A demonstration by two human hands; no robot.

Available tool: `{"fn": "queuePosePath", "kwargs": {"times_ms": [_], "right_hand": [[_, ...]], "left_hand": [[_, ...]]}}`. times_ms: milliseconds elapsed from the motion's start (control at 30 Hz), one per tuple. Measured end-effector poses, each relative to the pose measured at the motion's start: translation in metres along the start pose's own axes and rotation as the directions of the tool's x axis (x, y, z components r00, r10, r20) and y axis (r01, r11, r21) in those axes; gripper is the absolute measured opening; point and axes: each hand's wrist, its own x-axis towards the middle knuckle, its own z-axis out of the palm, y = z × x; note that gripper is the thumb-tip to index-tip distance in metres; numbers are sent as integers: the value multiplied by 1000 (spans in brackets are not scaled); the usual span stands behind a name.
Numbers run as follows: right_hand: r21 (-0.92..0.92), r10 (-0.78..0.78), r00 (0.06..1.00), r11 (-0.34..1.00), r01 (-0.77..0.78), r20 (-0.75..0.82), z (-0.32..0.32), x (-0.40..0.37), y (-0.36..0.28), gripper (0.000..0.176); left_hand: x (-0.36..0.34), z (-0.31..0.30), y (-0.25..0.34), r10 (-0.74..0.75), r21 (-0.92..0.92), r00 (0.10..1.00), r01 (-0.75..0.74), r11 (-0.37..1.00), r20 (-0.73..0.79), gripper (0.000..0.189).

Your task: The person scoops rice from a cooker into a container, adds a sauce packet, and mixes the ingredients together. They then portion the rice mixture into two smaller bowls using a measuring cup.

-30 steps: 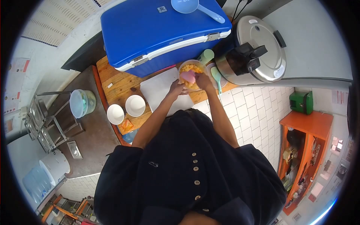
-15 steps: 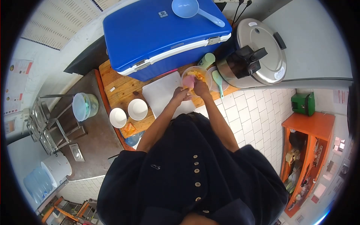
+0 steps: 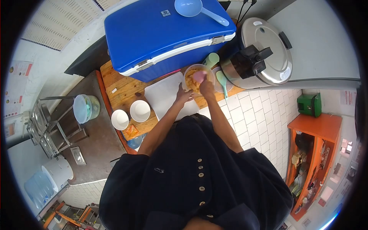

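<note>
A clear bowl (image 3: pixel 190 70) of yellow-orange food stands on the wooden counter (image 3: pixel 122 90) in front of the blue cooler (image 3: pixel 161 32). My left hand (image 3: pixel 184 93) grips the bowl's near left rim. My right hand (image 3: pixel 206 86) holds a pink scoop (image 3: pixel 199 76) that sits in the food at the bowl's right side. A white cutting board (image 3: pixel 165 95) lies just left of the bowl, under my left wrist.
A silver rice cooker (image 3: pixel 260 51) stands to the right, with a green paddle (image 3: pixel 222 80) beside it. Two white bowls (image 3: pixel 130 114) and a small orange packet (image 3: pixel 130 130) sit at the counter's left front. A blue ladle (image 3: pixel 197 9) rests on the cooler lid. A lidded pot (image 3: pixel 85 108) stands far left.
The pink scoop has shifted from the bowl's near left part to its right side with my right hand. My left hand keeps its hold on the rim.
</note>
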Motion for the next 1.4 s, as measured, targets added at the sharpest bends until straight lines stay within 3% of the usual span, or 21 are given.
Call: {"fn": "queuePosePath", "kwargs": {"times_ms": [33, 67, 167, 233, 300, 367, 433, 500, 533, 600, 700, 733, 800, 867, 967, 1000, 1100, 1133, 1233, 1267, 1400], "right_hand": [[-2, -21, 999, 1000, 21, -31, 7, 0, -4, 39], [-79, -151, 966, 982, 170, 208, 5, 10, -2, 44], [151, -130, 961, 984, 95, 243, -18, 31, 21, 48], [76, -47, 988, 996, 35, 148, -7, 29, 9, 47], [10, 57, 997, 998, -58, 52, 12, 7, 3, 46], [-71, -136, 975, 986, 150, 176, 5, 12, 6, 50], [-84, -263, 897, 947, 311, 355, -14, 35, 24, 54], [-55, -5, 985, 998, 15, 174, -13, 31, 15, 45], [-65, 40, 989, 997, -31, 145, -3, 21, 6, 41], [-205, -6, 985, 978, 42, 173, 13, 4, -6, 37], [-214, -213, 886, 923, 321, 411, -42, 5, -5, 34], [-183, -199, 894, 939, 291, 402, -44, 17, 10, 37], [-172, -76, 983, 980, 105, 167, -28, 16, 15, 38], [-81, 11, 1000, 997, -9, 27, 18, 15, 22, 37], [-114, -322, 896, 922, 370, 304, -7, 21, 24, 37], [-89, -263, 894, 945, 314, 363, -47, 16, 13, 36], [-223, -53, 993, 972, 76, 106, -78, -6, -11, 33], [-420, -134, 984, 891, 172, 118, -25, 9, 22, 33], [-291, -168, 886, 904, 314, 433, -42, 21, -4, 33], [-318, -285, 805, 810, 492, 520, -59, 27, -8, 32], [-422, -172, 878, 825, 376, 447, -85, 6, -24, 31]], "left_hand": [[2, 3, 2, 110, 53, 992, -106, 993, -63, 48], [2, 5, 3, 98, 44, 994, -96, 994, -45, 51], [-1, 6, 1, -15, -12, 1000, 15, 1000, -19, 57], [-1, 1, 14, -177, -69, 984, 176, 982, -17, 57], [-1, -2, 16, -72, -7, 997, 72, 997, -41, 62], [4, -5, 17, 34, 66, 999, -37, 997, 37, 63], [-4, -3, 18, -8, 37, 998, 6, 999, 54, 60], [-9, -1, 21, -44, 29, 999, 43, 999, 27, 55], [-7, -2, 19, -47, 45, 998, 46, 998, 38, 52], [1, -5, 19, -47, 73, 997, 42, 996, 63, 48], [-4, -9, 31, -112, 13, 994, 112, 994, -14, 40], [-7, -13, 28, -154, -32, 986, 157, 987, 62, 39], [-4, -19, 30, -210, -105, 953, 237, 966, 218, 38], [9, -23, 17, -198, -81, 955, 221, 972, 219, 37], [37, -26, -1, -188, -183, 948, 239, 954, 255, 42], [38, -26, -10, -195, -242, 943, 262, 934, 269, 45], [-10, 1, 24, -86, -212, 983, 119, 970, 161, 56], [-9, 0, 17, -89, -215, 973, 135, 967, 214, 58], [12, 2, 11, -58, -207, 957, 120, 971, 283, 64], [9, 5, 12, -47, -194, 968, 96, 976, 245, 63], [-1, 10, 20, -43, -232, 974, 96, 968, 224, 62]]}}
